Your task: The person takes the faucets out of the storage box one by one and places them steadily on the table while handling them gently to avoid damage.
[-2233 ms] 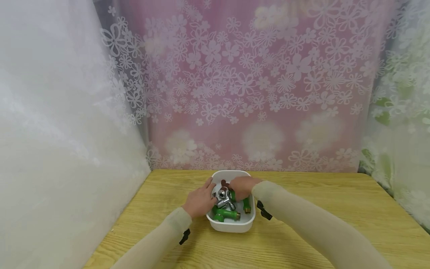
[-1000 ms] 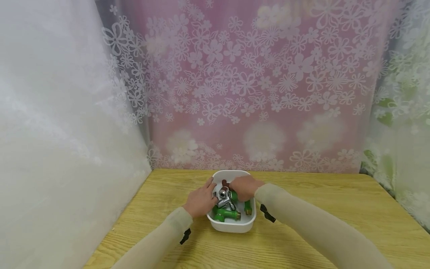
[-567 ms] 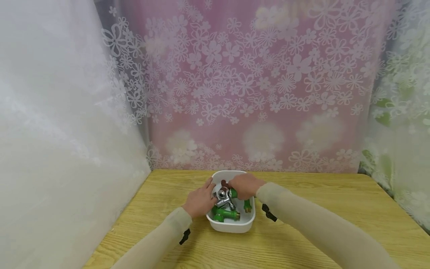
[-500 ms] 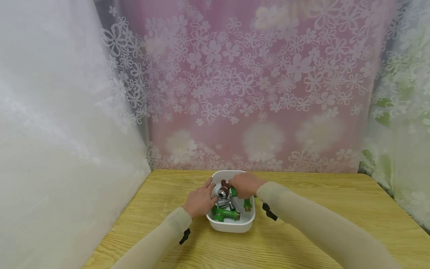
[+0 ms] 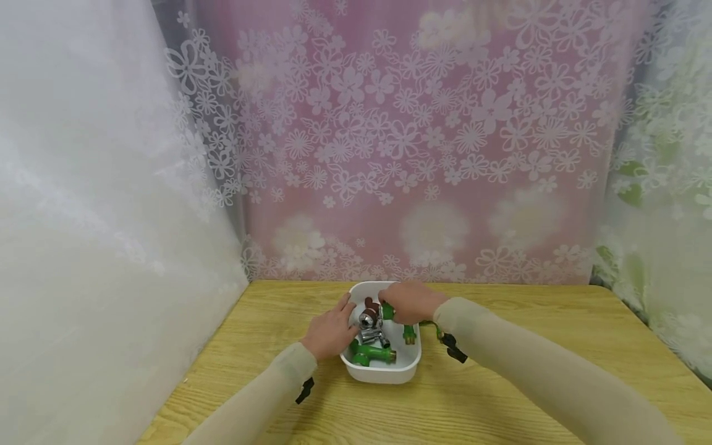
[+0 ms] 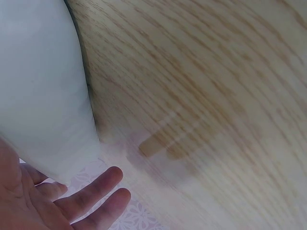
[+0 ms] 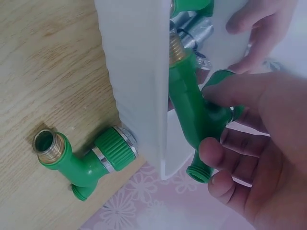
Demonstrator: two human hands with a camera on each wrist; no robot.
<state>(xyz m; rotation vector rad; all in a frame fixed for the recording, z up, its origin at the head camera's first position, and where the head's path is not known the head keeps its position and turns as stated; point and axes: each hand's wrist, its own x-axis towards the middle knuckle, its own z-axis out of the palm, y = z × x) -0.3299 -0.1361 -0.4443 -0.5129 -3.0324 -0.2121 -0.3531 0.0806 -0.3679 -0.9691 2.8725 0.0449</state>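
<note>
One green valve [image 7: 188, 103], likely light, stiff and best held mid-body, is pinched in the right hand [image 5: 414, 302] inside the right edge of the tub [image 5: 381, 375]; loose-fingered, the left hand [image 5: 328, 332] touches the left edge.

A flowered pink curtain [image 5: 423, 123] hangs behind a wood-grained table [image 5: 584, 321] beside white sheeting [image 5: 100, 185].

Look left of the white tub [image 5: 378, 374]: a long, plain left sleeve [image 5: 261, 392] in pale cream, running right down to the left cuff [image 5: 300, 358], where a small black fitting [image 5: 305, 390] juts out on the tub side. Right of the tub it's a match, the right sleeve [image 5: 534, 371] just as creamy, its right cuff [image 5: 457, 315] faintly greenish, and another black fitting [image 5: 453, 348], knobbly, pokes out tubward!
</note>
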